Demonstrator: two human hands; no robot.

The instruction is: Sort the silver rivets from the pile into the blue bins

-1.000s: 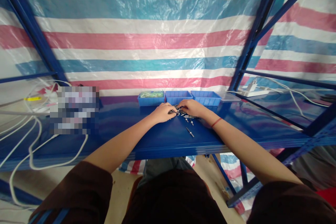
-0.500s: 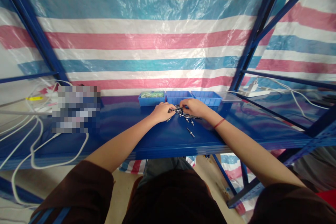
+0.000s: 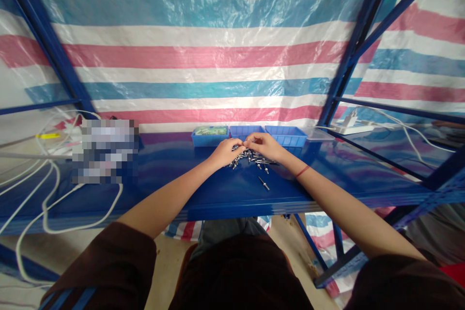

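Note:
A loose pile of silver blind rivets point(image 3: 250, 155) with thin dark pins lies on the blue metal tabletop. Over the pile's left side my left hand point(image 3: 227, 152) is closed, with rivets showing between thumb and fingers. My right hand point(image 3: 263, 145) pinches above the pile, and its fingertips meet those of the left. Whatever sits in that right pinch is too small and hidden to make out. A single rivet point(image 3: 264, 183) lies apart, nearer the front edge.
Behind the hands stand a blue bin point(image 3: 209, 136) with green-tinted contents, a middle blue bin point(image 3: 247, 130) and a right blue bin point(image 3: 286, 136). A clear plastic lid point(image 3: 319, 133) lies beside them. White cables point(image 3: 47, 198) run at left; a power strip point(image 3: 352, 127) sits right.
My right hand has moved up and left from the pile, bringing its fingertips against my left hand's. My left hand has shifted only slightly.

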